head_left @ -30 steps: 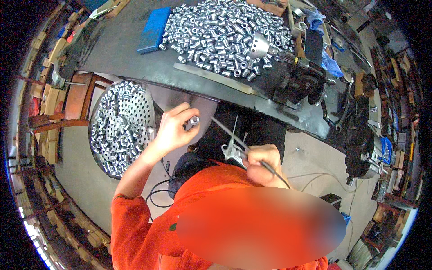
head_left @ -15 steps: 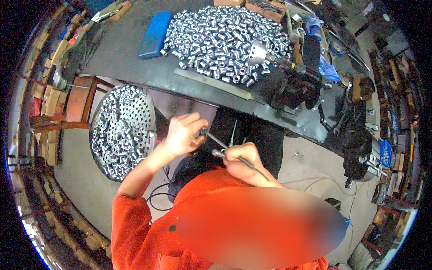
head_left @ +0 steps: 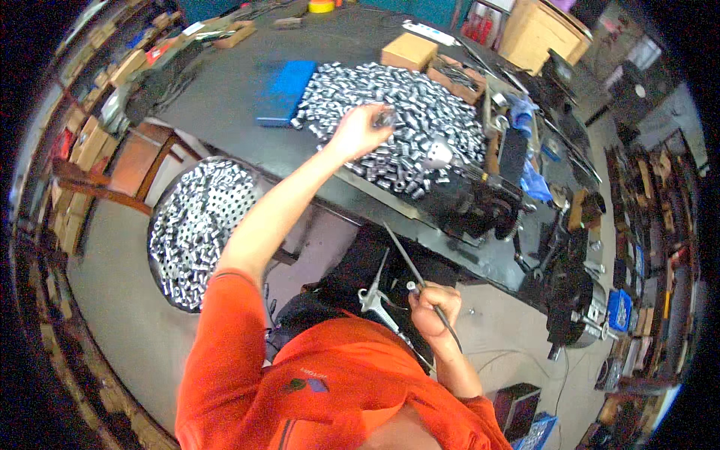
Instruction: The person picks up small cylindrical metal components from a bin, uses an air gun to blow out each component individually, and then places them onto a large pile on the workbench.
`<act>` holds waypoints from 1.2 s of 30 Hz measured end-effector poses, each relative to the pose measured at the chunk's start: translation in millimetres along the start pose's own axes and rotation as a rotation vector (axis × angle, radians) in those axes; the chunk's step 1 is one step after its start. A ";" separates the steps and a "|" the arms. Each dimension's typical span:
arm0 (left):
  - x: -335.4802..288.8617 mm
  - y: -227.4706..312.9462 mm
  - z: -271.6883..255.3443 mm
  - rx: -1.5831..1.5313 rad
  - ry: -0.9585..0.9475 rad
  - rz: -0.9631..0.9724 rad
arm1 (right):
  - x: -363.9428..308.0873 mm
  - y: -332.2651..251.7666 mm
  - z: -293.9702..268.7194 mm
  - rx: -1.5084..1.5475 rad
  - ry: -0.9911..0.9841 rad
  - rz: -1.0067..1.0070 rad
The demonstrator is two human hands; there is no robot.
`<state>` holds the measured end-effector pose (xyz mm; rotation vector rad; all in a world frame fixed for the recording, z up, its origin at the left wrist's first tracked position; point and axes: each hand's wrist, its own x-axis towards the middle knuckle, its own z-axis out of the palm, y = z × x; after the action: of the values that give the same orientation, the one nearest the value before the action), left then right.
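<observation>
My left hand [head_left: 360,135] reaches out over the heap of small shiny metal sleeves [head_left: 330,90] on the workbench. Its fingers are closed around a metal sleeve [head_left: 385,118], slightly blurred. Nearer my body, my right hand [head_left: 436,309] grips a long thin grey metal rod [head_left: 405,255], which slants up and left out of the fist. A short metal end [head_left: 412,287] also pokes from that fist; what it belongs to is hidden. Below the bench edge, a silver air blow gun [head_left: 373,298] rests by my lap, left of the right hand.
A round perforated tray [head_left: 223,201] with many sleeves stands at left beside a wooden chair [head_left: 139,161]. On the dark workbench [head_left: 225,97] lie a blue box [head_left: 287,94] and cardboard boxes [head_left: 409,51]. A dark machine [head_left: 480,202] is at the bench's right.
My left hand has moved from beside the rod up and away to the sleeve heap. My right hand has shifted right and nearer, still gripping the rod. The blow gun shows more plainly.
</observation>
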<state>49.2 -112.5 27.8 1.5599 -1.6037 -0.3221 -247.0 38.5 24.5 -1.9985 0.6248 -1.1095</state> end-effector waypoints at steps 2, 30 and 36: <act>12.3 8.0 -14.1 -0.347 0.043 -0.074 | -6.0 3.4 3.5 0.014 -0.023 0.051; -228.7 -191.2 -163.1 0.742 0.079 -0.715 | -19.4 21.1 18.3 0.144 -0.184 0.243; -237.1 -172.1 -170.5 0.733 0.060 -0.629 | -23.4 23.7 23.9 0.178 -0.190 0.219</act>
<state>255.0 133.9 -81.2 2.6061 -1.1938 0.0033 -239.6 50.0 -14.1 -1.8081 0.6068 -0.8050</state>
